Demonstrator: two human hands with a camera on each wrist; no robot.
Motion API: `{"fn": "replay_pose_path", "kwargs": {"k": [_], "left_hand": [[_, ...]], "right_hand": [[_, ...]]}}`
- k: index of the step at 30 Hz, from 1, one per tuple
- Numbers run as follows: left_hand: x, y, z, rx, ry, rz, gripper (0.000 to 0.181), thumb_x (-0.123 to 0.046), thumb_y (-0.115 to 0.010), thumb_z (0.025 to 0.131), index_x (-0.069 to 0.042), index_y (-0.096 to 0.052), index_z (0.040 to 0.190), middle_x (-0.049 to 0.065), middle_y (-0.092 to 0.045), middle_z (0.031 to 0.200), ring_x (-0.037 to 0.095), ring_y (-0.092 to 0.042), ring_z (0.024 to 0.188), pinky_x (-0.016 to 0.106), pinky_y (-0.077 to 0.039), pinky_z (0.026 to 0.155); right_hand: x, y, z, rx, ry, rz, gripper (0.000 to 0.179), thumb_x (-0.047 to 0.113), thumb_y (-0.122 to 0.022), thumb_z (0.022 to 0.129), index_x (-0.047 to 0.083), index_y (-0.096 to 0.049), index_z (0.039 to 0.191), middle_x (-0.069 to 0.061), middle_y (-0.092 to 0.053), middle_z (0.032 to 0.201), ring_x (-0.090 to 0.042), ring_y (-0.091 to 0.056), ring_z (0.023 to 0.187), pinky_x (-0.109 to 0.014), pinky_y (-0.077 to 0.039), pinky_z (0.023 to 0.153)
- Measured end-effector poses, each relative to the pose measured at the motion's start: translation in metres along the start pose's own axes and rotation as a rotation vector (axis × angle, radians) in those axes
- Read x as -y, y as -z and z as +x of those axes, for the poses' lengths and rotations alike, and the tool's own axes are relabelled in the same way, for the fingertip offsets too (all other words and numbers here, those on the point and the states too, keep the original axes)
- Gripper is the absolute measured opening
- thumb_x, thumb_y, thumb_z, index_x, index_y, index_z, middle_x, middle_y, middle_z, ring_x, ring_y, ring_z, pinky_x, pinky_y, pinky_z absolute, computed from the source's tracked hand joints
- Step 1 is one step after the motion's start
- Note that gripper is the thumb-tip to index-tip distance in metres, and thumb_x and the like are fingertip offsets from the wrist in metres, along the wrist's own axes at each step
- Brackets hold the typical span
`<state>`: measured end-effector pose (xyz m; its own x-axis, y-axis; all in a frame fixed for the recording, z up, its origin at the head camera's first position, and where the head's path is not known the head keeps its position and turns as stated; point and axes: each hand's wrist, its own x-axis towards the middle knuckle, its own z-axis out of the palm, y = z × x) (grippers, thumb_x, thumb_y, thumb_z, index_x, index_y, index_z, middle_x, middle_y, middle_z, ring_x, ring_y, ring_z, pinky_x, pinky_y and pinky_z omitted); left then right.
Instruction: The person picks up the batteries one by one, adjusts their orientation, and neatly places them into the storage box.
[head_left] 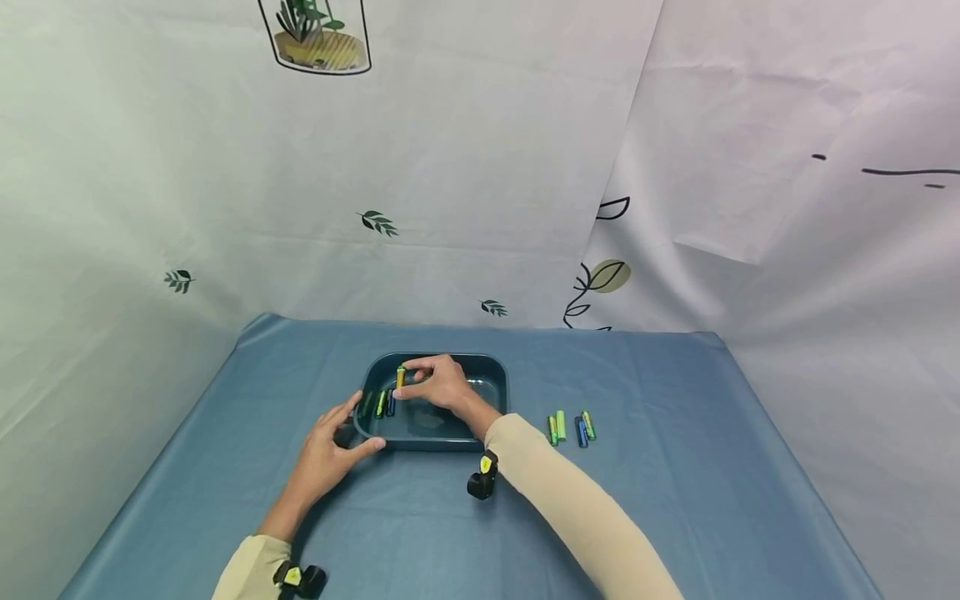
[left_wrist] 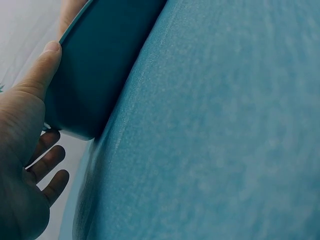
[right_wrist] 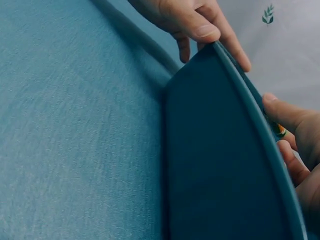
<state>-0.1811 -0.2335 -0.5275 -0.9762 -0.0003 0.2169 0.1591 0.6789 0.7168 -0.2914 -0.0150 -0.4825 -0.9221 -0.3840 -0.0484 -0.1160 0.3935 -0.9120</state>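
A dark teal rectangular tray (head_left: 450,443) stands on the blue cloth. My left hand (head_left: 322,458) rests on its near-left corner, thumb and index finger straight against the rim; in the left wrist view the other fingers of the left hand (left_wrist: 22,135) hang loosely outside the wall. Inside the tray's left part, my right hand (head_left: 442,385) pinches a yellow-and-green battery (head_left: 401,377) between thumb and index finger. Beside it lie a green battery (head_left: 381,405) and a dark blue battery (head_left: 391,403). In the right wrist view the tray wall (right_wrist: 215,150) hides most of the held battery.
To the tray's right, several batteries lie on the cloth in two small groups: green ones (head_left: 561,425) and a blue one (head_left: 581,432) with a green one (head_left: 588,425) against it. A pale printed curtain (head_left: 450,167) hangs behind the table.
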Motion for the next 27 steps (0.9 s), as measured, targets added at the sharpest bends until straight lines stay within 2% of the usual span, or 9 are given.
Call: {"fn": "replay_pose_path", "kwargs": {"k": [14, 19, 23, 27], "left_hand": [[-0.001, 0.001, 0.000, 0.008, 0.019, -0.009, 0.092, -0.044, -0.085, 0.083, -0.019, -0.040, 0.159, 0.027, -0.043, 0.154, 0.046, -0.044, 0.135, 0.069, -0.042, 0.098], [-0.001, 0.001, 0.001, 0.010, 0.020, 0.000, 0.092, -0.045, -0.085, 0.083, -0.019, -0.040, 0.159, 0.026, -0.044, 0.153, 0.046, -0.047, 0.132, 0.067, -0.044, 0.096], [-0.001, 0.001, 0.001, 0.010, 0.016, 0.000, 0.092, -0.045, -0.085, 0.083, -0.019, -0.040, 0.159, 0.026, -0.044, 0.153, 0.045, -0.049, 0.130, 0.066, -0.045, 0.096], [0.000, 0.001, 0.000, 0.007, 0.010, -0.004, 0.092, -0.044, -0.085, 0.083, -0.020, -0.040, 0.159, 0.026, -0.044, 0.153, 0.045, -0.049, 0.130, 0.066, -0.045, 0.095]], "right_hand": [[-0.005, -0.008, 0.004, -0.010, 0.002, -0.112, 0.052, 0.030, -0.091, 0.079, 0.015, -0.075, 0.126, 0.005, -0.067, 0.082, -0.008, -0.058, 0.069, -0.022, -0.048, 0.061], [-0.007, -0.009, 0.005, -0.009, -0.010, -0.153, 0.051, 0.029, -0.091, 0.079, 0.016, -0.076, 0.125, 0.005, -0.066, 0.082, -0.009, -0.058, 0.069, -0.023, -0.048, 0.062], [-0.009, -0.011, 0.006, 0.007, -0.020, -0.149, 0.050, 0.030, -0.091, 0.079, 0.017, -0.076, 0.125, 0.005, -0.066, 0.083, -0.008, -0.059, 0.072, -0.023, -0.049, 0.064], [-0.010, -0.012, 0.006, 0.038, 0.007, -0.150, 0.051, 0.029, -0.091, 0.079, 0.015, -0.075, 0.126, 0.004, -0.067, 0.084, -0.008, -0.059, 0.072, -0.023, -0.050, 0.065]]}}
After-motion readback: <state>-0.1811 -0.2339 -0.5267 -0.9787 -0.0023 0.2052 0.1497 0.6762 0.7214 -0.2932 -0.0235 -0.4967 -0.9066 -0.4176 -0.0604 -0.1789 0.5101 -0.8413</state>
